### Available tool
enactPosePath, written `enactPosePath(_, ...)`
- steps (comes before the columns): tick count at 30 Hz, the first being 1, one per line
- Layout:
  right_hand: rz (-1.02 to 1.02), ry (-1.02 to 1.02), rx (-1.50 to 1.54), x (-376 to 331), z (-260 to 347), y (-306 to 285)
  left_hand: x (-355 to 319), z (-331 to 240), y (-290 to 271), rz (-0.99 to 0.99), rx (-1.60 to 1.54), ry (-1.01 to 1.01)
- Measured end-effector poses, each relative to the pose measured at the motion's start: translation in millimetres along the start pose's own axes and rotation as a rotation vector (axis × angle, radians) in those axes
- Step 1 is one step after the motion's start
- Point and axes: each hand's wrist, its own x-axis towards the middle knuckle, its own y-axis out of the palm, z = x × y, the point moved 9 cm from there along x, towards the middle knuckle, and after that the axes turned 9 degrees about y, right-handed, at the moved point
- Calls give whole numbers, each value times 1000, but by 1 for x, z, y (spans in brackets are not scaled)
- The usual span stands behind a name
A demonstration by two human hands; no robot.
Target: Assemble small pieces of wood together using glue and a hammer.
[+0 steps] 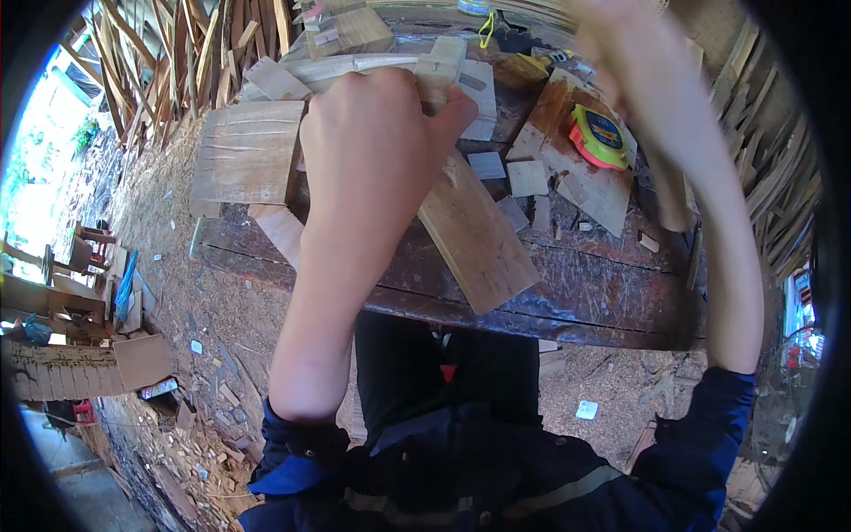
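Observation:
My left hand (377, 124) is closed over the work at the middle of the bench, knuckles up. Its thumb lies against a pale wooden block (441, 64), and a long pale wood strip (355, 64) runs behind the knuckles. The fingertips are hidden beneath the hand. Below the thumb, a flat brown board (479, 235) slants toward the bench's front edge. My right hand (620, 53) is raised at the upper right and smeared by motion, so its fingers do not show. A blurred brown elongated thing (669, 182) extends below it; whether the hand holds it is unclear.
A yellow-green and red tape measure (598, 137) lies on a board at the right of the dark wooden bench (585, 284). Small offcuts (527, 177) are scattered nearby. A wide board (248, 155) lies at the left. Wood strips (177, 53) stand behind; shavings cover the floor.

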Motion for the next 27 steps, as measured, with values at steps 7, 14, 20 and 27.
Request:
enactPosePath(7, -40, -35, 36, -11, 44, -30, 0, 3, -3, -21, -34, 11)
enactPosePath(14, -242, 90, 574, -15, 25, -28, 0, 0, -5, -42, -36, 37)
enactPosePath(20, -112, -294, -251, -39, 56, 17, 0, -1, -2, -2, -3, 25)
enactPosePath(27, -243, -24, 699, -16, 36, -70, 1, -3, -4, -39, -41, 57)
